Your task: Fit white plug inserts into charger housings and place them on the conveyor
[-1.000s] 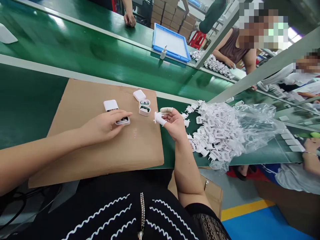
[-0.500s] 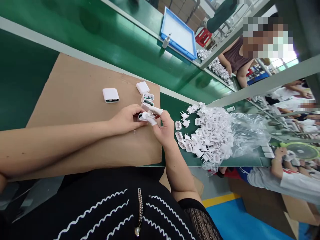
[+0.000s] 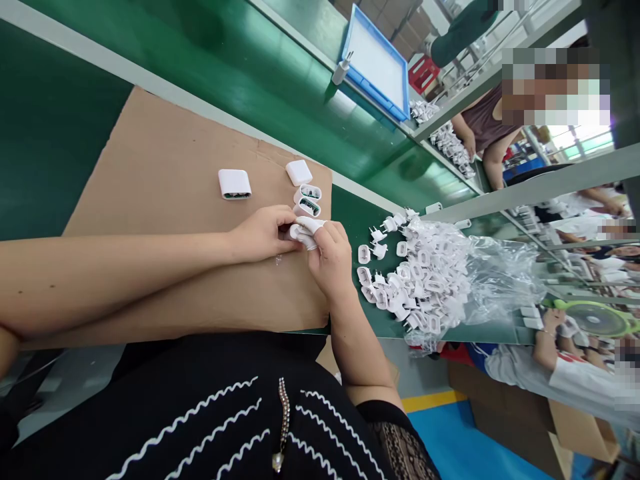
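Note:
My left hand (image 3: 267, 232) is closed round a small white charger housing (image 3: 291, 233), most of it hidden by the fingers. From the other side my right hand (image 3: 331, 252), with white covers on thumb and finger, is closed on the same housing. Whether it also pinches a smaller part is hidden. Just beyond the hands two white housings (image 3: 308, 208) rest with open ends showing green circuit boards. A closed-side-up housing (image 3: 299, 173) lies behind them, and another housing (image 3: 235, 184) sits apart to the left.
The hands work over a brown cardboard sheet (image 3: 170, 173). To the right lies a heap of white plug caps (image 3: 430, 273) spilling from a clear plastic bag (image 3: 500, 267). Beyond a rail, a plug charger (image 3: 341, 70) stands beside a blue tray (image 3: 377, 63). Co-workers sit at the right.
My right thumb and finger have closed in over the housing's end, hiding the opening that showed before. The whole view has shifted slightly.

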Demonstrator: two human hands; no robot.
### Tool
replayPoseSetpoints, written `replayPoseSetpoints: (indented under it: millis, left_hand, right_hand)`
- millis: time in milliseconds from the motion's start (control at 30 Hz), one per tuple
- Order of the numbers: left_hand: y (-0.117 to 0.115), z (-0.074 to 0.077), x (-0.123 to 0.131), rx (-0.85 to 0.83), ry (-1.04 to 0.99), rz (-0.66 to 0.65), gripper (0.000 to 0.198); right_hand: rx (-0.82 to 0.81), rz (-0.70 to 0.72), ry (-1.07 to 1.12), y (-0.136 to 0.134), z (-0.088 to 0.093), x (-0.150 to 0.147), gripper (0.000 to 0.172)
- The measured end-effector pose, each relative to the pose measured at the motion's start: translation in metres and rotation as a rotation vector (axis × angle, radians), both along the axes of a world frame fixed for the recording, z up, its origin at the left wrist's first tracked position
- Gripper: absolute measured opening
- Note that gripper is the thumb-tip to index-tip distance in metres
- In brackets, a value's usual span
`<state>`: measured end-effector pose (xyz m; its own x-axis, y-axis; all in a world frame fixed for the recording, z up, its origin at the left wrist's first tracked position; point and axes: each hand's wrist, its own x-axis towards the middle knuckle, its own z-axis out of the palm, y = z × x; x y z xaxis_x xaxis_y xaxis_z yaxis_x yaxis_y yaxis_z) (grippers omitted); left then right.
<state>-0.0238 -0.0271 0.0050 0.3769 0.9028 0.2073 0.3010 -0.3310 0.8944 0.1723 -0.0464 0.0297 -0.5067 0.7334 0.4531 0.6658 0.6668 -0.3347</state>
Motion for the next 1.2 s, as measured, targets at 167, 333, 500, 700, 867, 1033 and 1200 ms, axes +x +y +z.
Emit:
replayPoseSetpoints:
  millis: [167, 333, 500, 700, 867, 1033, 1200]
  left_hand:
    - [0.000, -0.001, 0.000, -0.004, -0.031, -0.009, 0.025]
    - [0.001, -0.002, 0.000, 0.018, -0.027, -0.009, 0.024]
    - [0.001, -0.003, 0.000, 0.013, -0.023, -0.027, 0.027]
    - [-0.010, -0.005, -0.003, 0.277, 0.156, 0.001, 0.032]
    - [-0.020, -0.001, 0.004, 0.488, 0.677, 0.093, 0.047]
    - [-0.021, 0.001, 0.002, 0.413, 0.557, 0.082, 0.041]
    - [-0.019, 0.029, -0.015, 0.237, 0.255, -0.027, 0.026]
  right_hand:
    - [0.041, -0.067, 0.089, -0.003, 0.002, 0.001, 0.030]
    - [0.018, -0.059, 0.014, -0.003, 0.003, -0.002, 0.030]
    - [0.007, -0.078, -0.079, -0.002, 0.006, -0.005, 0.033]
    - [-0.006, -0.068, -0.166, -0.002, 0.019, -0.008, 0.035]
    - [-0.059, -0.127, -0.105, 0.001, 0.013, -0.008, 0.028]
    - [-0.254, -0.175, 0.146, 0.002, 0.011, -0.009, 0.023]
    - [-0.304, -0.051, 0.550, -0.045, 0.070, 0.004, 0.033]
